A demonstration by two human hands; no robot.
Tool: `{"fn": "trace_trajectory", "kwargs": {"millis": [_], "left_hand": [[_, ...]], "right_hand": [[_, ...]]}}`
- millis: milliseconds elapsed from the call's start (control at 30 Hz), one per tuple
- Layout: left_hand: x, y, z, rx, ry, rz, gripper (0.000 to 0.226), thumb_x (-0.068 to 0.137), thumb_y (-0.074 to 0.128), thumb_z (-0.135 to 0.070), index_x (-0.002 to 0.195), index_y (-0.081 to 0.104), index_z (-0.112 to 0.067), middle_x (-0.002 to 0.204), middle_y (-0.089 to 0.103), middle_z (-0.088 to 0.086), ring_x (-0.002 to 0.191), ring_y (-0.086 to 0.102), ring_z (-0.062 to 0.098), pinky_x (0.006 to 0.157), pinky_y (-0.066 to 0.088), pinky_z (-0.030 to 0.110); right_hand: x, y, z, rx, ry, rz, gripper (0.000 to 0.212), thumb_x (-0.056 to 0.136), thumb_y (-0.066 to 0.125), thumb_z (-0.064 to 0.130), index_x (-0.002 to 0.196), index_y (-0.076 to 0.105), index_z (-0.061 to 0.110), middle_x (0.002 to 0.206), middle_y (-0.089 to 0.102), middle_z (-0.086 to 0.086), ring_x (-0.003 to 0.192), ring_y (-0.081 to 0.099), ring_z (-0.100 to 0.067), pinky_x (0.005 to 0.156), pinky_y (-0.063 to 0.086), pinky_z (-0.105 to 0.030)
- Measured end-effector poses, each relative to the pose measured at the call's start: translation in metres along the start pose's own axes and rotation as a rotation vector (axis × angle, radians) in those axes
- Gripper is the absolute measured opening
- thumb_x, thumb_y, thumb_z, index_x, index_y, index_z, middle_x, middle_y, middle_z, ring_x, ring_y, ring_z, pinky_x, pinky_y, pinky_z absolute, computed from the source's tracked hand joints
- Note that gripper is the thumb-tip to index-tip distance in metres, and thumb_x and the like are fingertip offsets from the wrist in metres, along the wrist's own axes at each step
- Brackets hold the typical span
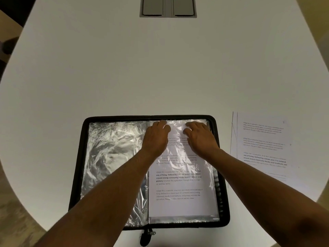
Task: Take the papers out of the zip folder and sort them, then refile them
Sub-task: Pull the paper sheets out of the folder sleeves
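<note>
Nearest the camera: black zipper pull with a metal clip (pixel 147 236), hanging off the near edge of the black zip folder (pixel 78 166) at its spine. Folder lies open flat on the white rounded table (pixel 160 68), close to the near edge.

Left half of folder: crinkled clear plastic sleeves (pixel 112 154), glare across them; contents, if any, not readable.

Right half: white printed sheet (pixel 179 186) sitting in a clear plastic sleeve, 4 or more paragraphs of text visible, 1 partly in bold. Upper part of the sheet is under glare and under the hands.

Both forearms reach in from the near edge. Left hand (pixel 156 134) is palm down at the top of the right page, just right of the spine, fingers bent at the sleeve's top edge. Right hand (pixel 199 134) is palm down beside it, near the top right corner, fingers also bent against the plastic. Whether either hand pinches the sleeve or the sheet, or only presses on it, cannot be told: fingertips are lost in the glare. The 2 hands are near each other, not touching.

Loose white printed papers (pixel 263 145) lie on the table to the right of the folder, apart from it and from the right hand. Grey recessed panel (pixel 168 7) at the far edge of the table.
</note>
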State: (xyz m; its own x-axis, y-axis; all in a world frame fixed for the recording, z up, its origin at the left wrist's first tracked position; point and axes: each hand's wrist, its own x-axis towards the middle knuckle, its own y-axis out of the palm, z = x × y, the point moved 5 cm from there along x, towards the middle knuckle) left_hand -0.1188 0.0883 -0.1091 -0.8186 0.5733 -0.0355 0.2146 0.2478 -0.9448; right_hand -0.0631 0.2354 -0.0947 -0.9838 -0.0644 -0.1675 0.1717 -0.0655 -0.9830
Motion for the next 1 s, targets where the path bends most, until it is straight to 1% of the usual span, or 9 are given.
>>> {"fn": "trace_trajectory", "kwargs": {"millis": [100,267,367,433,533,667,767,833,1000], "left_hand": [[0.002,-0.003,-0.004,0.043,0.02,0.006,0.036,0.075,0.066,0.0,0.109,0.065,-0.012,0.103,0.065,0.006,0.094,0.06,0.027,0.079,0.047,0.039],[0.003,-0.004,-0.008,0.138,0.054,-0.004,0.036,0.079,0.069,-0.006,0.114,0.065,-0.011,0.094,0.067,0.007,0.085,0.063,0.026,0.077,0.048,0.04],[0.004,-0.002,-0.008,0.184,0.067,0.027,0.024,0.075,0.071,-0.004,0.097,0.071,-0.014,0.085,0.064,0.004,0.079,0.059,0.023,0.07,0.046,0.036],[0.004,-0.003,-0.007,0.19,0.068,0.051,0.014,0.072,0.07,-0.002,0.08,0.069,-0.014,0.077,0.058,0.002,0.073,0.053,0.02,0.062,0.038,0.032],[0.002,-0.008,-0.006,0.114,0.094,0.024,0.017,0.068,0.066,0.0,0.073,0.058,-0.014,0.075,0.055,0.002,0.071,0.049,0.02,0.063,0.03,0.03],[-0.002,-0.009,0.001,0.043,0.067,-0.022,0.022,0.071,0.065,0.003,0.082,0.059,-0.015,0.071,0.058,0.0,0.067,0.051,0.022,0.07,0.046,0.037],[-0.006,-0.004,0.005,0.058,0.099,-0.025,0.033,0.072,0.071,-0.001,0.101,0.069,-0.016,0.084,0.066,0.001,0.079,0.059,0.023,0.078,0.049,0.04],[-0.009,-0.004,0.004,0.086,0.122,-0.019,0.028,0.072,0.073,-0.004,0.097,0.073,-0.016,0.086,0.066,0.002,0.082,0.06,0.023,0.078,0.046,0.039],[-0.008,-0.009,0.001,0.08,0.096,-0.013,0.018,0.074,0.072,-0.005,0.089,0.073,-0.016,0.085,0.065,0.002,0.081,0.059,0.023,0.074,0.044,0.037]], "right_hand": [[-0.002,0.004,0.001,0.04,-0.008,0.002,0.042,0.088,0.065,0.01,0.129,0.059,0.01,0.133,0.059,-0.013,0.125,0.054,-0.03,0.109,0.036,-0.045],[-0.009,0.001,0.008,-0.001,-0.068,-0.093,0.05,0.075,0.076,0.007,0.123,0.063,0.009,0.096,0.071,-0.009,0.091,0.065,-0.027,0.099,0.045,-0.042],[-0.009,0.0,0.015,-0.01,-0.124,-0.125,0.05,0.069,0.075,0.001,0.117,0.065,0.006,0.085,0.067,-0.009,0.08,0.061,-0.027,0.087,0.05,-0.04],[-0.008,0.0,0.021,-0.046,-0.185,-0.124,0.035,0.067,0.074,0.002,0.102,0.071,0.008,0.079,0.063,-0.007,0.076,0.058,-0.025,0.082,0.05,-0.038],[-0.006,-0.004,0.031,-0.024,-0.259,-0.031,0.008,0.072,0.067,0.01,0.079,0.069,0.01,0.072,0.055,-0.003,0.069,0.05,-0.02,0.07,0.047,-0.035],[0.007,-0.016,0.032,0.158,-0.123,0.133,0.029,0.095,0.042,0.031,0.094,0.063,0.011,0.096,0.058,-0.004,0.076,0.055,-0.02,0.066,0.052,-0.037],[0.026,-0.025,0.022,0.14,0.019,0.187,0.021,0.096,0.045,0.018,0.11,0.059,0.009,0.103,0.06,-0.008,0.083,0.061,-0.024,0.073,0.054,-0.04],[0.037,-0.025,0.019,0.06,0.048,0.267,0.026,0.088,0.053,0.002,0.112,0.061,0.008,0.105,0.064,-0.01,0.091,0.064,-0.027,0.078,0.055,-0.04],[0.055,-0.029,0.022,-0.069,0.082,0.461,0.017,0.087,0.058,-0.002,0.1,0.063,0.008,0.077,0.053,-0.002,0.078,0.058,-0.021,0.073,0.052,-0.032]]}}
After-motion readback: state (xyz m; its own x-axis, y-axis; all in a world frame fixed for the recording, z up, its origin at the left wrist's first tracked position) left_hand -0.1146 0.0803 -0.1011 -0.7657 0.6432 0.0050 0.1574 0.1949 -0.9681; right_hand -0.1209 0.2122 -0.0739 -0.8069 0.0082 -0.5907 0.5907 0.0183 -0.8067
